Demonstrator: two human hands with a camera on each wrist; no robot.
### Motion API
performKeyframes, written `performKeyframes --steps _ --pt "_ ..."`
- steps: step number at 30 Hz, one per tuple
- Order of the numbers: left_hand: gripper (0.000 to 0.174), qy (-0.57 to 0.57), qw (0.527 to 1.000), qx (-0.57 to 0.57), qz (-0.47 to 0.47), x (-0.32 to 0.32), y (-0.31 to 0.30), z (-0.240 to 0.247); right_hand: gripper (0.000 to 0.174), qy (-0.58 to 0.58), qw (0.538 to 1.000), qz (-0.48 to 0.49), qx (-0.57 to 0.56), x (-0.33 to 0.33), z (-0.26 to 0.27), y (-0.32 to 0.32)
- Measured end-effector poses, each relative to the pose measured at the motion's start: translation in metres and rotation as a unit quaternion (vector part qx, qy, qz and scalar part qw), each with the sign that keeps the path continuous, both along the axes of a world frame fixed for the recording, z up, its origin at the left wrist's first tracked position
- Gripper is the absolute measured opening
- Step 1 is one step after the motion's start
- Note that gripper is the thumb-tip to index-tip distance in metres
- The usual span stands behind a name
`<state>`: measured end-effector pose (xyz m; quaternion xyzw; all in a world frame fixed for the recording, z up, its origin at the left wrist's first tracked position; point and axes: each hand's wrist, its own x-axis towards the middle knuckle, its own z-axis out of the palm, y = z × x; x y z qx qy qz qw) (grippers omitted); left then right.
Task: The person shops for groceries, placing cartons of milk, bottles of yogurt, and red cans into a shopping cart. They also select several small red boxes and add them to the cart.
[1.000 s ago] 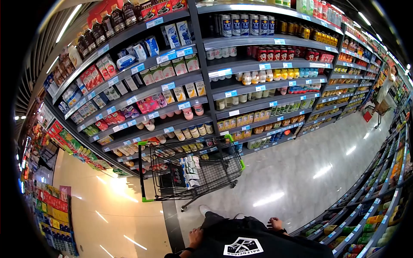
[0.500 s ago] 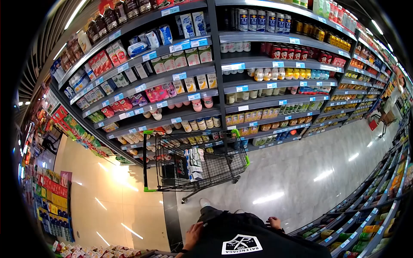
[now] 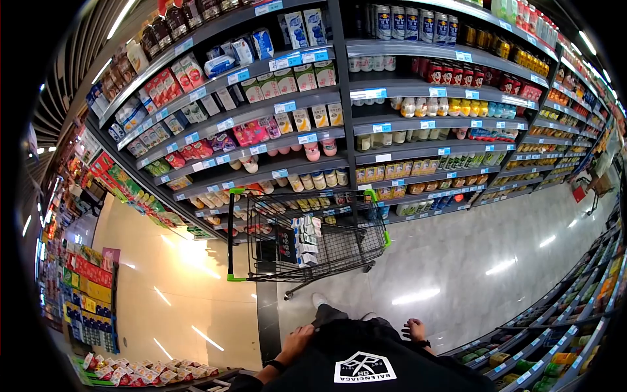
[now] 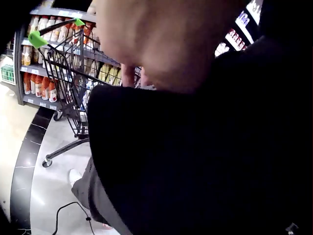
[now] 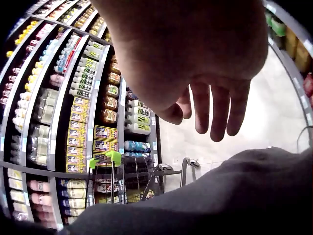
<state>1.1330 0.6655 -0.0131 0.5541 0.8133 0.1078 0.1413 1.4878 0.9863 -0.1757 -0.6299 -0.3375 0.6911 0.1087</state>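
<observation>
My left hand (image 3: 297, 341) is at the front of the black shirt (image 3: 326, 359), near the waist. In the left wrist view the back of that hand (image 4: 156, 44) fills the top, with fingers pointing down and partly hidden by dark cloth. Beside the body hangs my right hand (image 3: 413, 330), holding nothing. Its fingers (image 5: 220, 110) hang loose and slightly spread in the right wrist view. Ahead stands a black wire shopping cart (image 3: 339, 245) with green corners, which neither hand touches. A stack of white cartons (image 3: 305, 242) lies in it.
Tall shelves (image 3: 437, 91) of drinks and cartons run behind the cart and off to the right. Another shelf row (image 3: 555, 340) borders the aisle at lower right. Packaged goods (image 3: 140, 372) lie at lower left. Far right, a person stands by another cart (image 3: 595, 186).
The view has swung, so the cart and shelves sit higher and further right. Packaged goods have come into view at lower left. Both hands stay near the body.
</observation>
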Motion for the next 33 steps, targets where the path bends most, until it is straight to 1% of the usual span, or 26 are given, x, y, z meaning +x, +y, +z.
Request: performKeyframes --steps 1,2,4,5,7,8,10,11,13,14,16,17,19,20,21,22,23,24,25,26,28,29,31,32,33 --pt "0.022 -0.025 1.0 -0.012 0.006 0.0 -0.004 0.01 0.032 -0.003 1.0 -0.007 -0.006 0.0 -0.002 -0.004" --pt "0.022 -0.023 1.0 -0.015 0.005 -0.001 -0.006 0.018 0.032 -0.001 1.0 -0.008 -0.009 0.002 -0.004 -0.007" --pt "0.027 -0.081 0.993 0.065 0.054 -0.003 -0.009 0.025 0.033 -0.009 0.999 -0.012 -0.031 0.007 -0.009 -0.014" --pt "0.027 -0.08 0.993 0.063 0.053 -0.003 -0.013 0.026 0.034 -0.003 0.999 -0.033 -0.025 0.006 -0.006 -0.02" --pt "0.029 -0.109 0.977 0.112 0.144 -0.002 -0.024 0.028 0.034 -0.014 0.999 -0.037 -0.021 0.005 0.001 -0.029" --pt "0.029 -0.109 0.977 0.111 0.143 -0.001 -0.031 0.02 0.034 -0.027 0.999 -0.04 -0.016 0.004 0.007 -0.031" --pt "0.028 -0.119 0.951 0.098 0.269 -0.003 -0.049 -0.019 0.032 -0.025 0.999 -0.044 -0.021 0.003 0.009 -0.034" --pt "0.028 -0.119 0.951 0.098 0.268 -0.005 -0.057 -0.038 0.033 -0.032 0.998 -0.043 -0.021 0.002 0.012 -0.035" --pt "0.029 -0.221 0.92 0.166 0.279 -0.007 -0.057 -0.046 0.033 -0.039 0.998 -0.042 -0.021 0.003 0.006 -0.035" --pt "0.029 -0.222 0.919 0.166 0.279 -0.009 -0.059 -0.049 0.034 -0.028 0.999 -0.038 -0.018 0.002 0.003 -0.033" --pt "0.033 -0.27 0.923 0.17 0.217 -0.01 -0.035 -0.005 0.035 -0.018 0.999 -0.034 -0.015 0.003 -0.007 -0.029" --pt "0.033 -0.27 0.922 0.172 0.216 -0.015 -0.031 -0.001 0.035 -0.009 0.999 -0.028 -0.026 0.002 -0.01 -0.025" --pt "0.039 -0.39 0.896 0.086 0.196 -0.024 -0.031 0.001 0.036 0.001 0.999 -0.023 -0.038 -0.003 -0.006 -0.021" --pt "0.039 -0.389 0.896 0.085 0.194 -0.027 -0.031 -0.007 0.029 -0.003 0.998 -0.034 -0.048 -0.007 -0.004 -0.019" --pt "0.038 -0.415 0.891 0.042 0.178 -0.03 -0.027 -0.015 0.022 -0.007 0.997 -0.045 -0.057 -0.011 -0.002 -0.016" --pt "0.039 -0.44 0.883 -0.003 0.162 -0.035 -0.023 -0.022 0.022 -0.005 0.997 -0.047 -0.057 -0.012 -0.007 -0.015" --pt "0.039 -0.439 0.884 -0.003 0.161 -0.039 -0.018 -0.029 0.027 -0.005 0.998 -0.037 -0.057 -0.012 -0.012 -0.014" --pt "0.04 -0.43 0.886 -0.033 0.171 -0.038 -0.01 -0.032 0.033 -0.004 0.998 -0.027 -0.057 -0.014 -0.012 -0.014" --pt "0.042 -0.421 0.886 -0.064 0.182 -0.038 -0.005 -0.033 0.033 -0.003 0.998 -0.029 -0.057 -0.014 -0.012 -0.015" --pt "0.042 -0.419 0.887 -0.064 0.181 -0.041 -0.001 -0.033 0.032 -0.005 0.998 -0.029 -0.052 -0.015 -0.012 -0.016" --pt "0.045 -0.416 0.857 -0.183 0.244 -0.05 0.009 -0.028 0.032 -0.006 0.998 -0.031 -0.047 -0.014 -0.015 -0.018" --pt "0.045 -0.414 0.858 -0.183 0.242 -0.054 0.015 -0.025 0.031 -0.001 0.998 -0.037 -0.049 -0.015 -0.017 -0.018" --pt "0.049 -0.455 0.786 -0.333 0.253 -0.069 0.018 -0.047 0.03 0.005 0.998 -0.047 -0.053 -0.016 -0.018 -0.023" --pt "0.049 -0.453 0.788 -0.334 0.25 -0.077 0.003 -0.073 0.029 0.001 0.997 -0.049 -0.052 -0.016 -0.016 -0.023" --pt "0.054 -0.446 0.852 -0.258 0.087 -0.086 -0.019 -0.097 0.028 -0.001 0.997 -0.052 -0.052 -0.018 -0.015 -0.024"
